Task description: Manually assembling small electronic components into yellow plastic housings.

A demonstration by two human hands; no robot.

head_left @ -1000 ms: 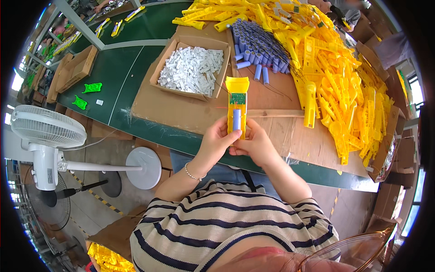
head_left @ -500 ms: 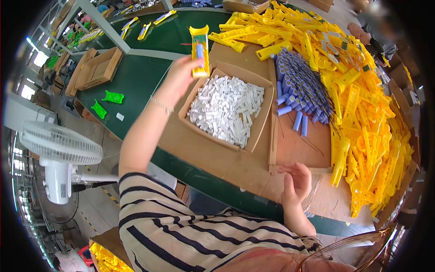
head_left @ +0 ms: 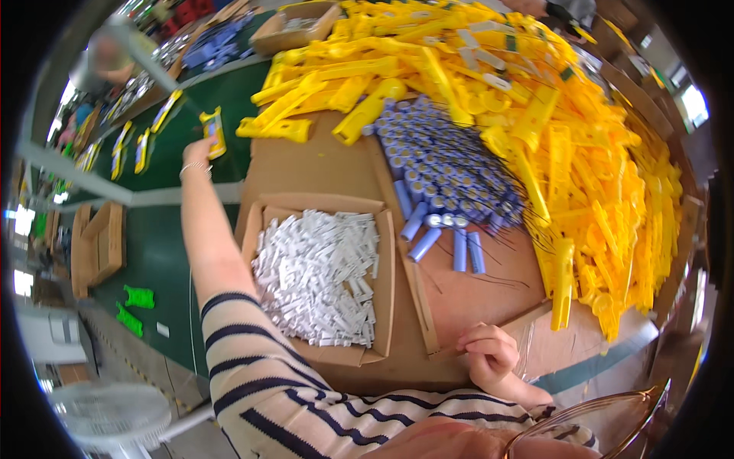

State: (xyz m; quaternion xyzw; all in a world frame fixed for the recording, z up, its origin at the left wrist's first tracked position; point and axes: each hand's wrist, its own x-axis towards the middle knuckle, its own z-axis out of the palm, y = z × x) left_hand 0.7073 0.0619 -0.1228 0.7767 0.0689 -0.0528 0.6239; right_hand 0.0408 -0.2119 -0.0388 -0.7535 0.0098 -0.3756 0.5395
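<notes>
My left hand [head_left: 199, 151] reaches out to the far left over the green table, its fingers closed on the near end of a yellow plastic casing [head_left: 215, 131]. Inside the casing a blue cylindrical cell partly shows. Several similar filled yellow casings [head_left: 142, 150] lie on the table to the left of that hand. My right hand [head_left: 489, 353] rests at the near edge of the cardboard tray, fingers loosely bent, with nothing visible in it. Blue cylindrical cells [head_left: 428, 161] with thin black wires are heaped in this tray [head_left: 482, 294].
A cardboard box [head_left: 388, 306] of small white pieces stands in front of me. Yellow casings [head_left: 596, 222] are piled high at the right and back. Left are a wooden-looking box [head_left: 107, 245], two green parts [head_left: 138, 297] and a white fan [head_left: 115, 413]. A metal frame bar [head_left: 84, 172] crosses the far left.
My left hand has carried the yellow casing away from above the white pieces, out to the far left table. My right hand's fingers have curled in more. The view has turned left.
</notes>
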